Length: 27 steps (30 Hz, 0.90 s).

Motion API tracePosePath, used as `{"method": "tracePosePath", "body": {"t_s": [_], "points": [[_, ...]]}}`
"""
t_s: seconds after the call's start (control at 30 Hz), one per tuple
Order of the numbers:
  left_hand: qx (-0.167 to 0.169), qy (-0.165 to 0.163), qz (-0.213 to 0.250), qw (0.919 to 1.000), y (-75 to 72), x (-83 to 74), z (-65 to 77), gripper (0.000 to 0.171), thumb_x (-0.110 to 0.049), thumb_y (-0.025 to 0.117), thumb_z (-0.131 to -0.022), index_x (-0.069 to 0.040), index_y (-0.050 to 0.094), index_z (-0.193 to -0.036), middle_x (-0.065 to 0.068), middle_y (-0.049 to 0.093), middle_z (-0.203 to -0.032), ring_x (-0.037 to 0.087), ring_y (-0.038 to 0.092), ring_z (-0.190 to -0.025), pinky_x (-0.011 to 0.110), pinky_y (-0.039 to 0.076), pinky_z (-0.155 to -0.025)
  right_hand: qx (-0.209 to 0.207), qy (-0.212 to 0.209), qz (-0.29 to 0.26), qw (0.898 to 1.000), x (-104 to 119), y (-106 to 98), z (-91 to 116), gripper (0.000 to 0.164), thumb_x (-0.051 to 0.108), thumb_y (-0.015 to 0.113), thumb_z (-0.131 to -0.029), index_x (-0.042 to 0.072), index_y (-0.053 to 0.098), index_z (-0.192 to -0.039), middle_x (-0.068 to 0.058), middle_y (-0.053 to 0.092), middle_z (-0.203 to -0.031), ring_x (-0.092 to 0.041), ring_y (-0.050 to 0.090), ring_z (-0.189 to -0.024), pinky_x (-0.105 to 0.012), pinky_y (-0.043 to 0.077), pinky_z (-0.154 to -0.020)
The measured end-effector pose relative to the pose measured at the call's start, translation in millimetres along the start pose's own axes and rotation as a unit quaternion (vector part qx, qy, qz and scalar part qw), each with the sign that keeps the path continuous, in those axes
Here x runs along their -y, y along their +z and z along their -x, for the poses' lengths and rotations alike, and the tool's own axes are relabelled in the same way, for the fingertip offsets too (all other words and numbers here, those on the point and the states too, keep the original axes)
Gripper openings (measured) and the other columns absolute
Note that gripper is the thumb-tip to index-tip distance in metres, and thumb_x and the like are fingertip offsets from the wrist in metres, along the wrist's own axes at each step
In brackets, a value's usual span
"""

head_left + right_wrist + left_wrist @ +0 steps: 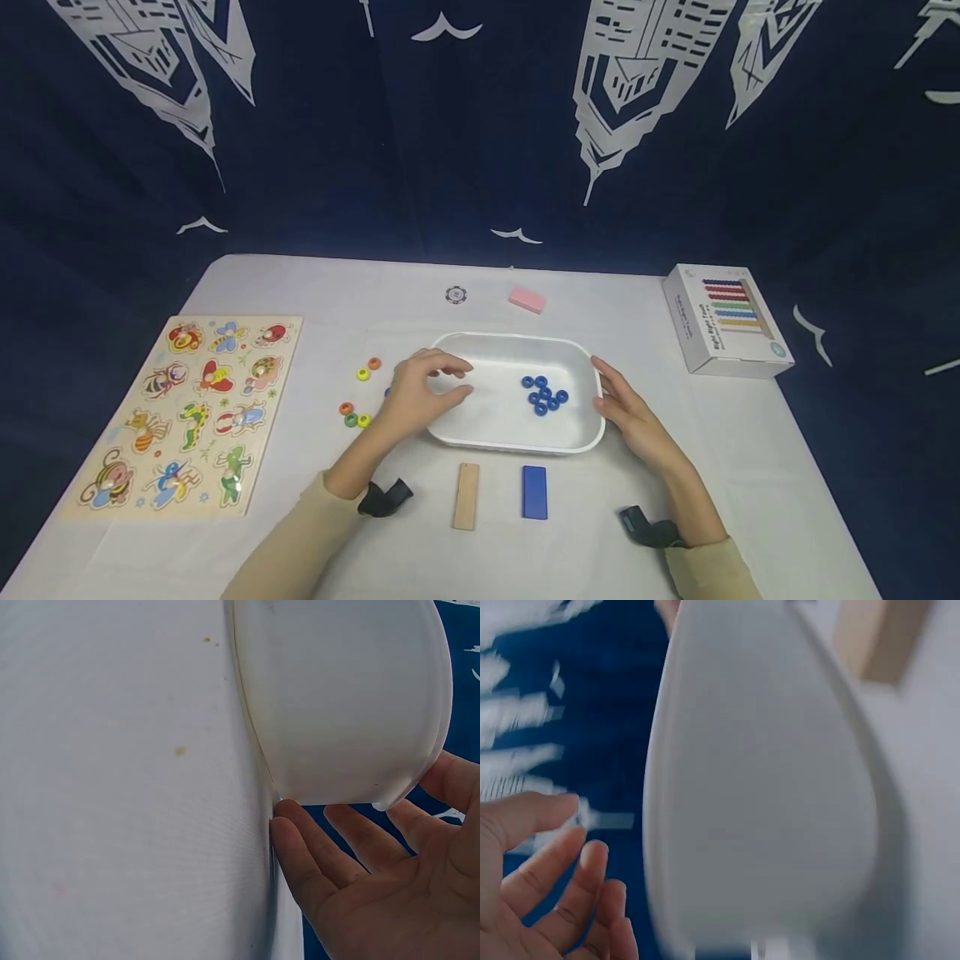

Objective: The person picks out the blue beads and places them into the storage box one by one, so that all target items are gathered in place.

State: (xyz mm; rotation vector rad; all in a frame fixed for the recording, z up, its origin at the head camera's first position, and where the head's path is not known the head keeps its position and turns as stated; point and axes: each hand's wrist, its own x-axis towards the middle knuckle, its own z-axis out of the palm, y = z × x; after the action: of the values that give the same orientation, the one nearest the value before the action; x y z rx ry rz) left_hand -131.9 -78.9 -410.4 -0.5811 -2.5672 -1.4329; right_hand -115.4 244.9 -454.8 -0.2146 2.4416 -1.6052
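A white tray stands mid-table with several blue beads grouped toward its right side. My left hand hovers over the tray's left end, thumb and fingers apart, nothing between them. In the left wrist view, that hand's fingers are loosely bent beside the tray wall. At the tray's right end, my right hand holds the rim: its thumb lies on the rim, and its fingers lie along the outer wall. Left of the tray lie loose orange, yellow and green beads, some partly hidden by my left hand.
In front of the tray lie a wooden block and a blue block. Behind it are a chip and a pink block. An insect puzzle board occupies the left; a white box stands at back right.
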Motion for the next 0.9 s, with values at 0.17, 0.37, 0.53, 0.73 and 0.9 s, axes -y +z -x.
{"method": "tracePosePath", "body": {"t_s": [0.17, 0.37, 0.53, 0.73, 0.9], "points": [[-0.049, -0.033, 0.032, 0.9978, -39.5, 26.7, 15.1, 0.024, -0.016, 0.074, -0.071, -0.012, 0.067, -0.093, 0.002, 0.065, -0.093, 0.017, 0.055, -0.088, 0.042, 0.045, -0.08, 0.003, 0.001, -0.006, 1.0, 0, -1, 0, 0.054, 0.028, 0.046, -0.091, 0.035, 0.021, -0.139, -0.011, 0.027, -0.144, -0.033, 0.028, -0.13, -0.056, 0.019, -0.102], [-0.093, -0.056, 0.021, 0.9938, -68.0, 53.0, 23.5, 0.027, -0.02, 0.073, -0.073, -0.013, 0.066, -0.097, 0.003, 0.063, -0.097, 0.02, 0.054, -0.09, 0.039, 0.043, -0.081, 0.003, -0.004, -0.009, 1.0, 2, -1, 0, 0.055, 0.026, 0.046, -0.091, 0.033, 0.021, -0.139, -0.011, 0.028, -0.143, -0.032, 0.029, -0.129, -0.055, 0.02, -0.102], [-0.092, -0.088, 0.009, 0.9918, -75.1, 68.0, 26.5, 0.027, -0.019, 0.073, -0.072, -0.011, 0.066, -0.097, 0.0, 0.057, -0.104, 0.015, 0.048, -0.1, 0.039, 0.039, -0.087, 0.005, -0.002, -0.009, 1.0, 1, -1, -1, 0.055, 0.027, 0.046, -0.091, 0.034, 0.021, -0.139, -0.011, 0.028, -0.143, -0.033, 0.031, -0.128, -0.055, 0.021, -0.102], [-0.042, -0.141, 0.008, 0.9891, -68.1, 95.9, 29.3, 0.032, -0.021, 0.075, -0.069, -0.011, 0.065, -0.097, 0.002, 0.048, -0.111, 0.02, 0.042, -0.108, 0.046, 0.033, -0.094, 0.005, -0.003, -0.002, 1.0, -1, -2, -1, 0.054, 0.029, 0.045, -0.091, 0.032, 0.02, -0.14, -0.014, 0.027, -0.143, -0.035, 0.03, -0.128, -0.055, 0.021, -0.102], [-0.013, -0.172, 0.008, 0.985, -60.2, 110.7, 31.9, 0.034, -0.023, 0.077, -0.065, -0.016, 0.066, -0.096, 0.002, 0.045, -0.112, 0.022, 0.04, -0.11, 0.047, 0.03, -0.097, 0.006, -0.001, -0.002, 1.0, -3, -2, -1, 0.054, 0.026, 0.045, -0.092, 0.033, 0.02, -0.14, -0.013, 0.026, -0.144, -0.035, 0.03, -0.128, -0.054, 0.022, -0.102]]}}
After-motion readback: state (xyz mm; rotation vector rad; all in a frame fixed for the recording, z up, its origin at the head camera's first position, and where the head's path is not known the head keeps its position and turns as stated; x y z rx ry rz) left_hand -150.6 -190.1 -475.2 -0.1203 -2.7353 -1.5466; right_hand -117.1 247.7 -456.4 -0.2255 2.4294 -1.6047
